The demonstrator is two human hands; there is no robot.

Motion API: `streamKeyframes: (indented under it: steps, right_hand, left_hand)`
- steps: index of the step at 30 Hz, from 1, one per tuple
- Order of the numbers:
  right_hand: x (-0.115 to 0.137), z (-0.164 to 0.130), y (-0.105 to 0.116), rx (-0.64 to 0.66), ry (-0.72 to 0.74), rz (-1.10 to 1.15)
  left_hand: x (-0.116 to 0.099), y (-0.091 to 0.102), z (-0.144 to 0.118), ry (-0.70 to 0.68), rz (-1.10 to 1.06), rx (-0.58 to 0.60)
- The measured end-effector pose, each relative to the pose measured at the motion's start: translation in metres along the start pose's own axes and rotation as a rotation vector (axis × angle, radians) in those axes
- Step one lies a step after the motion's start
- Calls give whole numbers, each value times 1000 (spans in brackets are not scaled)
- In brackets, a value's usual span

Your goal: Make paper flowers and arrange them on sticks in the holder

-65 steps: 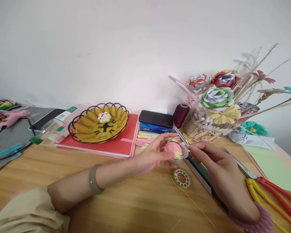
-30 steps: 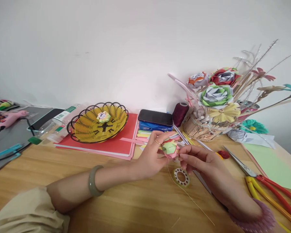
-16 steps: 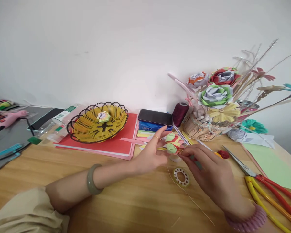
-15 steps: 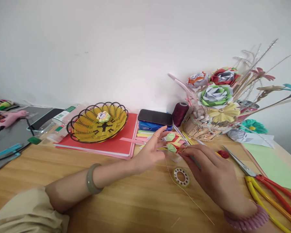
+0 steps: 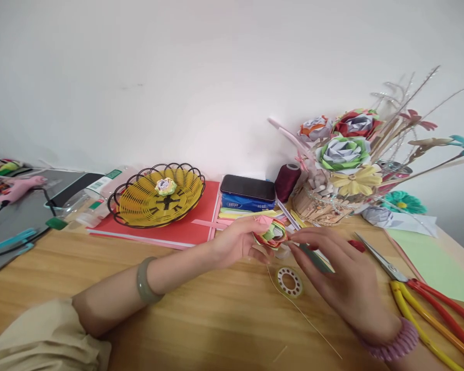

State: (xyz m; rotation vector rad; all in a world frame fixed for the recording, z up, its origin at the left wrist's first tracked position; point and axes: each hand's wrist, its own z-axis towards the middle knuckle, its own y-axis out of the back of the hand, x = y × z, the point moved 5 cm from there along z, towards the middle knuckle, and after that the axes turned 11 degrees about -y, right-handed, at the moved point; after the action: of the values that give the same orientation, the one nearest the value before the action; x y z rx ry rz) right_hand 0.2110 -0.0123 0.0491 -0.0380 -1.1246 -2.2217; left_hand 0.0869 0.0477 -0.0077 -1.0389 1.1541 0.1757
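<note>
Okay, my left hand [image 5: 235,243] grips the paper flower [image 5: 272,233] above the surface [image 5: 178,319]. I have my right hand [image 5: 342,278] at the flower's right edge; can't tell if its fingertips pinch anything. White reel [image 5: 281,282] lies nearer me, thread [image 5: 306,316] trailing past it.

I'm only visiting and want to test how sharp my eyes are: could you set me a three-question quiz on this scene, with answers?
1. True or false: the person's left hand holds a multicoloured folded-paper flower.
2. What lies on top of the blue printed packet? A) a white ring with round holes; B) a black rectangular phone; C) a dark maroon thread spool.
3. What sits inside the shallow yellow woven basket with a black looped rim?

Key: 1. true; 2. B; 3. a small pale paper flower.
</note>
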Motion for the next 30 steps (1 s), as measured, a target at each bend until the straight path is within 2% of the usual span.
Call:
streamKeyframes:
  steps: [2,5,11,14,17,19,22,27,30]
  right_hand:
    - [-6,1,-2,-10,-164,126]
    - [-8,2,-6,19,-254,213]
    - [-11,2,-8,38,-306,243]
    - [-12,1,-9,35,-297,244]
    - [-13,1,-7,11,-288,230]
    - [-13,1,-5,-11,-317,237]
    - [-15,1,-3,24,-469,336]
    - [-20,-4,-13,249,-867,600]
    - [-23,-9,-22,354,-1003,730]
  left_hand:
    - [0,-2,1,-12,-102,40]
    - [0,-4,1,-40,-196,94]
    - [4,-2,-1,-6,-158,71]
    - [7,-5,-2,48,-98,107]
    - [9,-7,-2,74,-119,128]
    - [8,-6,-1,51,-148,98]
    - [5,-4,0,-45,-117,40]
    - [1,-4,-1,-191,9,-20]
    - [-3,-4,-3,-265,165,-28]
